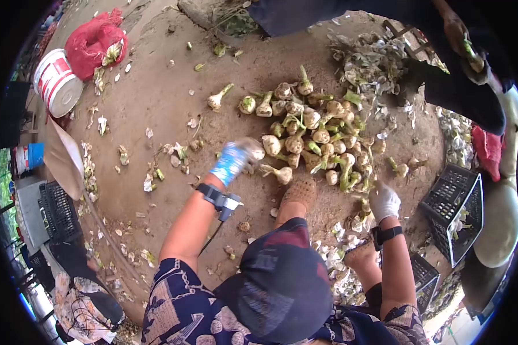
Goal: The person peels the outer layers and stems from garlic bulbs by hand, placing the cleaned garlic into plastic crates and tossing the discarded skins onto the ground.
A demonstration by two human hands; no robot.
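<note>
My left hand (248, 154), in a dirty glove with a blue wrist cover, is at the left edge of a heap of garlic bulbs (322, 137) on the dirt floor. A whitish bulb (258, 150) shows at its fingers, which are closed around it. My right hand (384, 201), in a white glove, is at the lower right of the heap, near green stems. Its fingers are blurred, and what they hold, if anything, is not clear. A loose bulb with a green stem (218, 98) lies above my left hand.
Black crates (452, 213) stand at the right. A white-and-red bucket (58, 83) and a red sack (96, 45) are at the upper left. Another person's hand (456, 31) holds something green at the upper right. Peelings (374, 63) lie beyond the heap.
</note>
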